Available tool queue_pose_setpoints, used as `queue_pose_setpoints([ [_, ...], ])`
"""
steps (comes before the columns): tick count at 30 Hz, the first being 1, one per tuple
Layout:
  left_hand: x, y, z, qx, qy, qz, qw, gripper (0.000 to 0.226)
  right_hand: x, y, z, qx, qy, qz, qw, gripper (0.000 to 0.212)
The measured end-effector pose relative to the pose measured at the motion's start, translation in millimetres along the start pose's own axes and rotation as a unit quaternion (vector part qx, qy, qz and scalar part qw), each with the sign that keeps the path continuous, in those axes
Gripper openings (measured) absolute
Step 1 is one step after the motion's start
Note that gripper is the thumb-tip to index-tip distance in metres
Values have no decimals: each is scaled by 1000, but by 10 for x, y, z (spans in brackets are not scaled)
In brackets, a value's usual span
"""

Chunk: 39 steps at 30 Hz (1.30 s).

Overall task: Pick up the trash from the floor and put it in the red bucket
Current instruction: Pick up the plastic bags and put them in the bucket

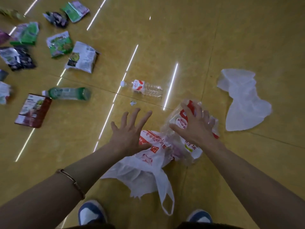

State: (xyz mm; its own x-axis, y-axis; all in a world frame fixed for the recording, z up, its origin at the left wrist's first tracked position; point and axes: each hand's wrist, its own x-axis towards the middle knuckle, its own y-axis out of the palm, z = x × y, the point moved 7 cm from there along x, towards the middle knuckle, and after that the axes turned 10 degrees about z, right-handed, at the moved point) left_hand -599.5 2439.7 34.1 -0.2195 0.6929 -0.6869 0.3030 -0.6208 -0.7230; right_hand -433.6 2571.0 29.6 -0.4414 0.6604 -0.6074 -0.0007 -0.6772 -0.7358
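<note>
your right hand [195, 128] was pressed down on a clear plastic wrapper with red print [183, 116], fingers curled over its top in a grasp, the wrapper bunched against the yellow floor [181, 38]. your left hand [130, 131] was released, fingers spread wide and holding nothing, its thumb side lying over the edge of a white plastic bag with red print [143, 169] that lay crumpled between your two forearms, its handle loop trailing toward your blue and white shoes [91, 214]. a thin bracelet [72, 182] sat on your left forearm.

just beyond your hands lay a small scrap of paper [132, 102] and a clear water bottle with a red and white label [142, 88], on its side. to the right, well apart from the wrapper, lay a plain white plastic bag [242, 101], flat on the floor. to the left lay a green bottle [69, 93] on its side, a dark red packet [33, 110] beside it, a white snack packet [82, 57], and farther off a scatter of green and dark snack wrappers [59, 43]. the red bucket was not in view.
</note>
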Motion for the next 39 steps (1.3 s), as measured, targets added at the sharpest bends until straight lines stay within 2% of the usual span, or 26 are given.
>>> queue_pose_setpoints([
  [4,516,477,-52,-17,-11,48,999,120,412,384,-293,-49,0,3,999,90],
  [8,841,1034,-116,41,-23,88,995,121,690,770,-554,-59,13,17,998,96],
  [13,1026,1634,-153,19,-22,133,991,125,888,1136,-813,-19,59,61,996,113],
  [18,1123,1937,-313,-30,-10,136,990,127,969,1343,-854,61,91,110,988,124],
  [22,1141,2063,-382,-1,-7,138,990,118,993,1575,-922,94,114,157,976,126],
  [26,1085,2077,-546,27,24,139,990,100,1042,1584,-847,86,117,164,976,122],
  [29,1029,2065,-695,59,47,113,991,85,1065,1591,-774,68,111,158,979,115],
  [30,1020,2041,-744,68,62,77,993,83,1071,1586,-759,63,109,153,980,111],
  [31,1019,1992,-784,67,79,30,994,84,1074,1578,-744,59,106,145,982,106],
  [34,1025,1992,-854,105,133,-4,985,86,1057,1555,-717,47,100,121,986,92],
  [39,1032,1635,-966,146,221,-90,960,48,994,1428,-690,74,28,48,996,76],
])
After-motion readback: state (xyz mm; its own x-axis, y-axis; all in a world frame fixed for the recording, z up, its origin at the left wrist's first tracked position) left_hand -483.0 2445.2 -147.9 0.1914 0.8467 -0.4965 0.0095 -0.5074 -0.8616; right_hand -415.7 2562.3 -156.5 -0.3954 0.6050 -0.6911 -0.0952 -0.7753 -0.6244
